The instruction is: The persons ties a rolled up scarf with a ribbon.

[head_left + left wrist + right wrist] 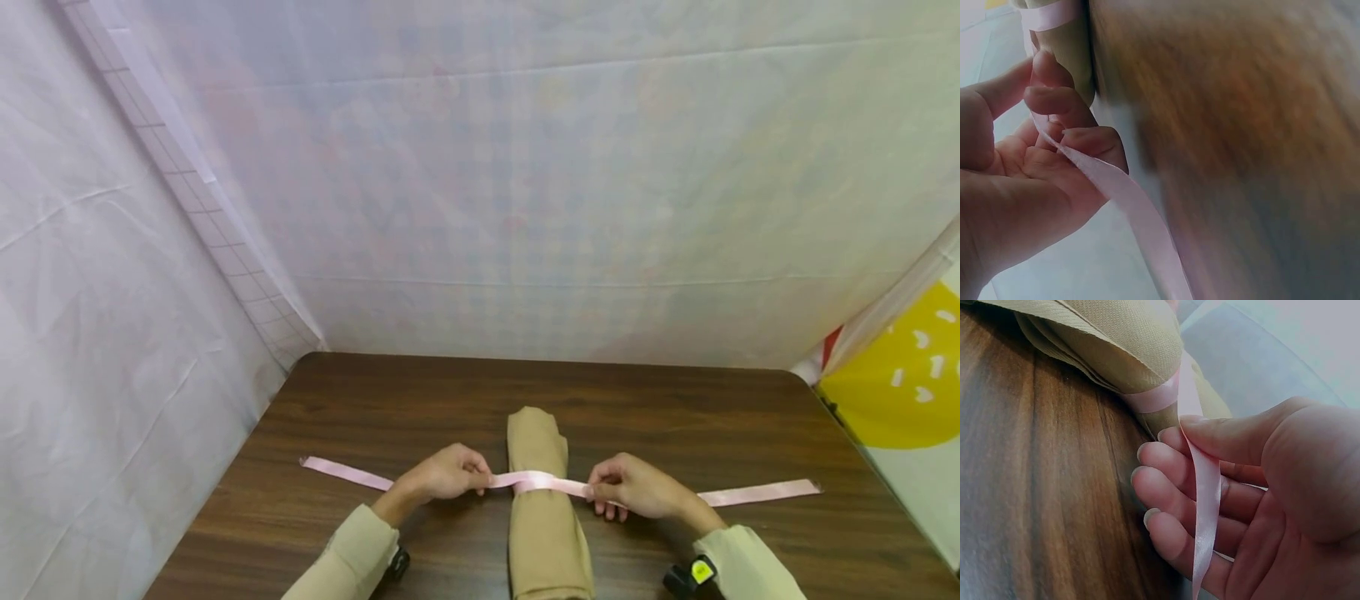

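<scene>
A rolled tan cloth (547, 542) lies lengthwise on the table, with a pink satin ribbon (534, 481) wrapped round its middle and crossed on top. To the left of the roll, my left hand (448, 473) pinches one side of the ribbon between thumb and fingers. On the other side my right hand (633, 486) pinches the opposite length. Both lengths stretch nearly straight between the hands and the roll. The ribbon's tails run on past the wrists to either side. In the right wrist view, the ribbon (1207, 500) passes under the thumb and across the curled fingers.
The dark wood-grain table (390, 400) has rounded far corners. White sheeting (525, 208) hangs behind it and along the left. A yellow patterned panel (900, 383) shows beyond the right edge. Each wrist wears a black camera strap.
</scene>
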`<state>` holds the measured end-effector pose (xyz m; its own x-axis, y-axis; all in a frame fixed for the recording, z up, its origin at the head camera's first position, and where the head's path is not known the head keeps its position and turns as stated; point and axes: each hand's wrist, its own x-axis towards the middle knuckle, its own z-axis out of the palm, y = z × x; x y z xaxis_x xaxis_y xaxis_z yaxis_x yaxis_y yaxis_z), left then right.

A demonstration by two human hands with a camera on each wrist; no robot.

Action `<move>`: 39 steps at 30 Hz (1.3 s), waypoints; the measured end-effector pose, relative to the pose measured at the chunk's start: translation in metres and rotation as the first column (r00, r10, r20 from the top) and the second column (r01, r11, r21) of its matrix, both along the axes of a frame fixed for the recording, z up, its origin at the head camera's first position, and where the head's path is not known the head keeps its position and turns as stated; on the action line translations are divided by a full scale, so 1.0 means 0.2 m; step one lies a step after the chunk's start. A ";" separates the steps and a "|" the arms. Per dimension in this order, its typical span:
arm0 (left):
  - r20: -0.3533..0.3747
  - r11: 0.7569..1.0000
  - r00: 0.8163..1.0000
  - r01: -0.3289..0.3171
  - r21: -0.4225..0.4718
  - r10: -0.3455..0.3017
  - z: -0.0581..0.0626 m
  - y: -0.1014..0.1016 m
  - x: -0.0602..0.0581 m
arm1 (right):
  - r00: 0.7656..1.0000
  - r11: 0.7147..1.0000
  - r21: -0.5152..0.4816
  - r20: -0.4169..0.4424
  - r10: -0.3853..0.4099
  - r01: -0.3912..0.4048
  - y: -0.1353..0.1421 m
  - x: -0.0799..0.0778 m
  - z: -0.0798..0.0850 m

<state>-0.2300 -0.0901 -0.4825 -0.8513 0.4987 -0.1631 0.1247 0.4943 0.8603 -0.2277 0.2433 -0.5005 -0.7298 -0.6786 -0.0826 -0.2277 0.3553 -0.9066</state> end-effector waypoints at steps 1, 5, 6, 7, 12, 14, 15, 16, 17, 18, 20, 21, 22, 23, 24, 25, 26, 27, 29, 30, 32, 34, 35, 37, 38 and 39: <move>-0.004 1.000 1.000 -0.002 -0.005 0.002 0.00 0.00 0.00 | 1.000 1.000 0.010 -0.025 -0.005 0.005 0.00 0.00 0.00; -0.015 0.999 1.000 -0.004 -0.033 0.004 0.01 -0.02 0.01 | 0.987 0.998 0.054 -0.157 -0.020 0.029 0.02 0.01 0.02; -0.015 0.999 1.000 -0.005 -0.035 0.005 0.01 -0.03 0.01 | 0.982 0.997 0.062 -0.188 -0.026 0.038 0.02 0.01 0.02; -0.015 0.999 1.000 -0.005 -0.035 0.004 0.02 -0.03 0.01 | 0.976 0.996 0.072 -0.218 -0.030 0.046 0.02 0.01 0.02; -0.008 1.000 1.000 0.006 -0.025 -0.007 0.03 -0.05 0.01 | 0.961 0.993 0.090 -0.274 -0.043 0.070 0.03 0.02 0.04; -0.011 1.000 1.000 0.014 -0.028 -0.014 0.04 -0.06 0.01 | 0.960 0.994 0.086 -0.275 -0.046 0.072 0.04 0.02 0.05; -0.014 0.999 1.000 0.015 -0.028 -0.016 0.04 -0.07 0.01 | 0.961 0.994 0.081 -0.273 -0.048 0.073 0.04 0.02 0.05; -0.014 0.999 1.000 0.016 -0.031 -0.017 0.04 -0.07 0.01 | 0.960 0.994 0.078 -0.277 -0.052 0.077 0.05 0.02 0.05; -0.016 0.999 1.000 0.016 -0.034 -0.017 0.04 -0.07 0.01 | 0.959 0.994 0.074 -0.279 -0.058 0.082 0.05 0.02 0.05; -0.016 0.999 1.000 0.015 -0.033 -0.016 0.04 -0.08 0.01 | 0.958 0.994 0.067 -0.279 -0.064 0.086 0.05 0.02 0.05; -0.015 0.999 1.000 0.011 -0.036 -0.012 0.05 -0.09 0.01 | 0.957 0.994 0.052 -0.280 -0.074 0.092 0.06 0.02 0.05; -0.018 0.999 1.000 0.012 -0.037 -0.013 0.05 -0.09 0.01 | 0.957 0.994 0.044 -0.281 -0.079 0.095 0.06 0.02 0.05; -0.022 0.999 1.000 0.012 -0.040 -0.013 0.05 -0.09 0.00 | 0.956 0.994 0.039 -0.281 -0.085 0.100 0.06 0.02 0.05; -0.026 0.999 1.000 0.011 -0.041 -0.012 0.05 -0.10 0.00 | 0.956 0.994 0.030 -0.279 -0.090 0.103 0.06 0.02 0.05; -0.029 0.999 1.000 0.010 -0.042 -0.011 0.05 -0.10 0.00 | 0.956 0.994 0.023 -0.279 -0.095 0.105 0.06 0.02 0.05; -0.035 0.999 0.999 0.007 -0.047 -0.008 0.05 -0.10 0.00 | 0.955 0.994 0.017 -0.279 -0.099 0.108 0.06 0.01 0.05; -0.040 0.999 0.999 0.005 -0.048 -0.007 0.05 -0.11 0.00 | 0.955 0.994 0.013 -0.279 -0.103 0.111 0.06 0.01 0.04; -0.042 0.999 0.999 0.000 -0.050 -0.002 0.05 -0.11 0.00 | 0.954 0.993 0.012 -0.280 -0.108 0.116 0.06 0.01 0.04; -0.049 0.999 0.999 -0.007 -0.051 0.004 0.05 -0.12 0.00 | 0.952 0.993 0.013 -0.285 -0.109 0.118 0.07 0.00 0.04; -0.056 0.999 0.998 -0.010 -0.052 0.007 0.05 -0.12 0.01 | 0.950 0.993 0.015 -0.292 -0.107 0.117 0.07 0.00 0.04; -0.073 0.999 0.997 -0.015 -0.050 0.011 0.05 -0.12 0.01 | 0.944 0.993 0.024 -0.311 -0.106 0.119 0.08 0.00 0.04; -0.100 0.998 0.995 -0.016 -0.052 0.011 0.05 -0.13 0.01 | 0.929 0.991 0.035 -0.353 -0.107 0.128 0.09 0.01 0.04; -0.113 0.998 0.994 -0.019 -0.059 0.012 0.05 -0.13 0.01 | 0.910 0.989 0.046 -0.400 -0.111 0.141 0.09 0.01 0.04; -0.144 0.997 0.989 -0.029 -0.077 0.018 0.05 -0.13 0.02 | 0.850 0.980 0.073 -0.512 -0.121 0.184 0.09 0.02 0.04; -0.164 0.995 0.986 -0.035 -0.090 0.020 0.05 -0.13 0.02 | 0.816 0.973 0.089 -0.564 -0.127 0.212 0.09 0.03 0.04; -0.186 0.994 0.982 -0.042 -0.103 0.022 0.05 -0.14 0.02 | 0.778 0.964 0.105 -0.614 -0.130 0.244 0.09 0.03 0.04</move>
<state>-0.2262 -0.1174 -0.4718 -0.8871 0.4586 -0.0526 0.2586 0.5882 0.7663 -0.2209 0.2607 -0.4917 -0.7812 -0.5405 0.3125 -0.6153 0.5818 -0.5318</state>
